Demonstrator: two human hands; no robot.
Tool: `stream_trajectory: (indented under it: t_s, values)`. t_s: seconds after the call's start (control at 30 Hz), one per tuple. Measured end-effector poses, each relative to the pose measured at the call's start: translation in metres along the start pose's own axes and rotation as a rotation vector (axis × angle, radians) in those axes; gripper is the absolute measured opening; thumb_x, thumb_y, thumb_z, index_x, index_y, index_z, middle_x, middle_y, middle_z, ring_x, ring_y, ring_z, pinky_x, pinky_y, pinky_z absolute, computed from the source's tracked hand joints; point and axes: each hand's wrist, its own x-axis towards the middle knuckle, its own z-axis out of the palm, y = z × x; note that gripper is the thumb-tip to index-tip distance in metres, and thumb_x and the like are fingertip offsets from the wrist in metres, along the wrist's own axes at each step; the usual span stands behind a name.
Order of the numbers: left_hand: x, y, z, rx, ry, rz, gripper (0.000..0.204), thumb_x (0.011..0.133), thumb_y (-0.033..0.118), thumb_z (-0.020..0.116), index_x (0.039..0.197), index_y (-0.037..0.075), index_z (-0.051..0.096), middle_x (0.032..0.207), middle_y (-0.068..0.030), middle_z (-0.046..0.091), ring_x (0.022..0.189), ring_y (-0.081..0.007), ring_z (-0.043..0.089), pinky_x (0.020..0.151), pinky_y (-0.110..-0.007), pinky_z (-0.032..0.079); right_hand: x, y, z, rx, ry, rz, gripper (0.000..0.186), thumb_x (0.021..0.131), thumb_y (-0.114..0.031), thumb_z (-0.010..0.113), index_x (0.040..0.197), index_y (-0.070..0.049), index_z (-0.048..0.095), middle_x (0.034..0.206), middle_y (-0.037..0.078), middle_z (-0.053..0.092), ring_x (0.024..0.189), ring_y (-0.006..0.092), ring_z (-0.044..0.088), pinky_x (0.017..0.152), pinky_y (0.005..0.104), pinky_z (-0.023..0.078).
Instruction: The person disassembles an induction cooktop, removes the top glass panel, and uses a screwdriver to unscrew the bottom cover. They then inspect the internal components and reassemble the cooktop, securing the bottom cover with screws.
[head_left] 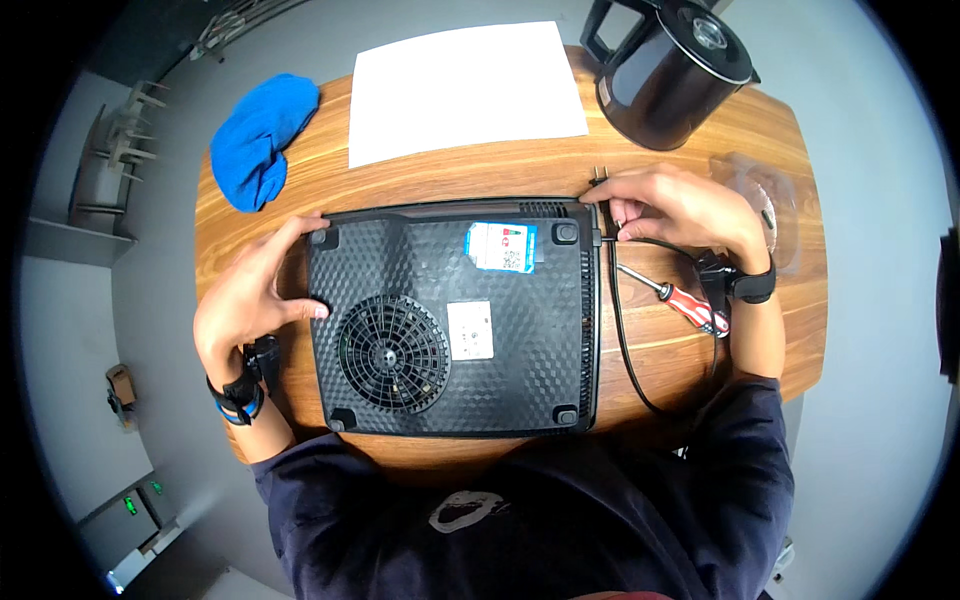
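Observation:
A black induction cooker (520, 340) lies upside down on the wooden table, showing its round fan grille (393, 354), rubber feet and two stickers. My left hand (243, 290) grips its left side, thumb at the edge and fingers toward the far left corner. At the far right corner, the index finger of my right hand (668, 200) rests on the cooker's edge, with the other fingers curled beside the cord. The black power cord (622, 345) loops along the right side; its plug (600, 177) shows just beyond my right fingers.
A screwdriver (690, 307) with a red and white handle lies right of the cooker. Beyond are a blue cloth (262, 140), a white sheet (465, 95) and a black kettle (665, 80). A clear plastic tray (790, 215) is near the table's right edge.

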Motion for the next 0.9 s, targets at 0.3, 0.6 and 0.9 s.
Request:
stream_trajectory:
  t_s: [0.3, 0.6, 0.9]
  values:
    - [0.012, 0.005, 0.006, 0.087, 0.023, -0.008, 0.099, 0.068, 0.014, 0.104, 0.153, 0.004, 0.055, 0.165, -0.0227, 0.061, 0.155, -0.0485, 0.053, 0.125, -0.054, 0.049, 0.002, 0.018, -0.004, -0.001, 0.224, -0.114, 0.017, 0.095, -0.005, 0.084, 0.100, 0.001, 0.069, 0.088, 0.011, 0.065, 0.079, 0.0266, 0.065, 0.075, 0.0405, 0.054]
    - [0.013, -0.008, 0.011, 0.068, -0.001, -0.031, 0.105, 0.068, 0.011, 0.103, 0.158, 0.003, 0.050, 0.167, -0.0185, 0.058, 0.159, -0.0410, 0.053, 0.124, -0.054, 0.055, 0.008, 0.016, 0.009, 0.009, 0.244, -0.061, 0.016, 0.097, -0.003, 0.079, 0.111, 0.002, 0.076, 0.091, 0.015, 0.072, 0.080, 0.0265, 0.069, 0.077, 0.0393, 0.058]
    - [0.012, -0.003, 0.010, 0.034, -0.024, -0.054, 0.103, 0.069, 0.004, 0.103, 0.158, 0.003, 0.049, 0.170, -0.0178, 0.054, 0.159, -0.0413, 0.052, 0.121, -0.055, 0.060, 0.014, 0.012, 0.010, -0.013, 0.245, -0.034, 0.014, 0.097, -0.003, 0.079, 0.109, 0.002, 0.073, 0.088, 0.016, 0.070, 0.079, 0.0280, 0.069, 0.075, 0.0394, 0.058]
